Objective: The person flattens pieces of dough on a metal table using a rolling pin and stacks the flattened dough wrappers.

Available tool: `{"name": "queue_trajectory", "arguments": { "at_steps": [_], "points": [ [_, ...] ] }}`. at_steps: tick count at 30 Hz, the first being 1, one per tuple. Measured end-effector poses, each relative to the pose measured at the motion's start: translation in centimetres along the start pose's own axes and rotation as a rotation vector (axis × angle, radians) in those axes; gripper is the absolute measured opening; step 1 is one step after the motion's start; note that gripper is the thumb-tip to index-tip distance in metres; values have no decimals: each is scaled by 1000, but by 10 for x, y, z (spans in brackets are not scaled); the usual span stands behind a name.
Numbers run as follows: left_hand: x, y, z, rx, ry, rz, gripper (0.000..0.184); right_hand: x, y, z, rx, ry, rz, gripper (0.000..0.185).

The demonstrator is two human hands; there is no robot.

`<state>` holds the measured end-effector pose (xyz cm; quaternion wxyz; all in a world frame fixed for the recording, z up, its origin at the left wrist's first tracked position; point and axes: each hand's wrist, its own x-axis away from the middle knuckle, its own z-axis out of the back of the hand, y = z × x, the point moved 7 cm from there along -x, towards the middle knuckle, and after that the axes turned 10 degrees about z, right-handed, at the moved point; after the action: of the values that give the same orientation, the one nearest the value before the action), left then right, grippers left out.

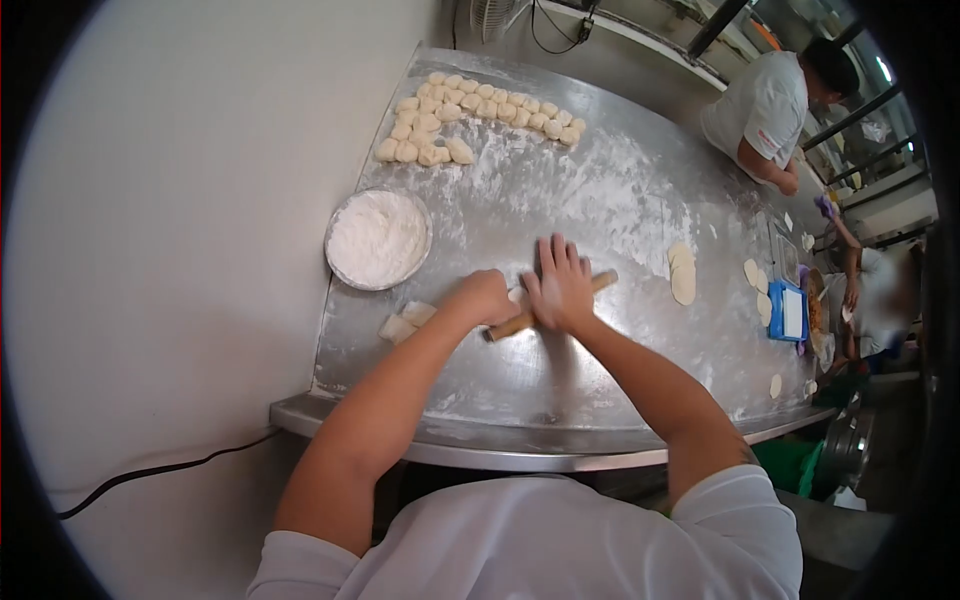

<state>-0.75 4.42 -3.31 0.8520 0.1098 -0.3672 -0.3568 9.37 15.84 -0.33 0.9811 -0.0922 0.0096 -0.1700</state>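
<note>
My right hand (pixel 562 285) lies flat across a wooden rolling pin (pixel 606 281), palm on it and fingers stretched out past it. The pin sits slantwise on the floured metal table. Closed beside its near end is my left hand (pixel 484 297), its fingers pinching the edge of a small piece of dough (pixel 516 296) that shows between both hands. Most of that dough is hidden. Left of my left forearm rest a few pale dough pieces (pixel 398 328). A round bowl of white flour (pixel 378 240) stands further left, near the wall.
Several dough balls (pixel 505 108) line the table's (pixel 600 385) far left. Flat dough rounds (pixel 682 275) lie overlapped to the right, near a blue tray (pixel 788 310). One co-worker (pixel 765 110) stands at the back right, another person (pixel 880 290) at the far right.
</note>
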Motion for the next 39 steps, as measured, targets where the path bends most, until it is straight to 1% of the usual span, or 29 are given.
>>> {"name": "queue_trajectory", "arguments": {
  "at_steps": [1,3,4,5,6,7,8,9,10,11,12,14,15,18,19,21,22,23,25,27,28,30,32,33,36,38,39],
  "points": [
    [-2,-4,-1,7,14,23,42,-23,-4,4,3,32,-63,72],
    [-8,-7,7,19,61,57,47,-51,0,-2,-91,166,-98,71],
    [-6,-6,9,35,72,32,45,-55,2,-2,-133,238,-114,71],
    [-2,-6,10,53,85,5,43,-43,5,-3,-215,265,-89,65],
    [1,-4,15,75,102,-25,42,-18,5,0,-198,228,-72,62],
    [-1,-6,12,110,75,-51,41,16,4,2,-179,188,-54,60],
    [-7,-11,6,145,46,-75,39,53,8,-8,-59,135,-48,58],
    [-10,-13,3,182,17,-97,38,88,8,-10,-35,46,4,57],
    [-11,-17,-3,172,-85,-33,37,120,12,-8,-12,16,77,58],
    [-13,-21,-7,160,-187,32,35,140,14,-5,23,-21,106,59],
    [-14,-25,-12,144,-293,99,33,136,13,-5,26,-39,121,60],
    [0,-20,1,126,-336,102,36,117,12,-5,24,-81,144,61],
    [4,-19,4,114,-359,105,38,89,6,-5,-29,-80,83,62],
    [-6,-17,9,-29,-211,6,41,-12,-11,-7,45,-4,-31,71],
    [-6,-17,13,-50,-130,8,42,-38,-16,-3,57,31,-98,72],
    [-1,-16,26,-92,42,10,44,-62,-11,-7,-32,131,-128,70],
    [0,-17,27,-62,38,5,41,-69,-8,-8,-73,190,-144,70],
    [1,-16,26,-28,35,-5,39,-56,-5,-6,-165,269,-82,65],
    [-3,-14,27,112,0,-17,33,-3,-1,-5,-197,185,-104,61],
    [-6,-20,22,309,-86,-10,27,72,-2,-14,-61,98,-24,56],
    [-10,-26,15,329,-154,41,25,106,-3,-10,-55,34,35,54],
    [-10,-35,7,355,-298,144,22,140,-3,0,-23,-66,99,58],
    [-3,-35,12,228,-327,176,27,128,-1,-3,18,-88,130,60],
    [7,-32,19,164,-347,195,30,109,-2,-6,6,-98,84,63],
    [29,-12,43,83,-308,206,37,11,-25,-2,5,-69,-17,73],
    [4,-25,30,-79,-80,125,43,-49,-23,-10,-74,151,-106,78],
    [-4,-25,27,-155,36,70,46,-70,-23,-15,-62,203,-108,76]
  ]
}}
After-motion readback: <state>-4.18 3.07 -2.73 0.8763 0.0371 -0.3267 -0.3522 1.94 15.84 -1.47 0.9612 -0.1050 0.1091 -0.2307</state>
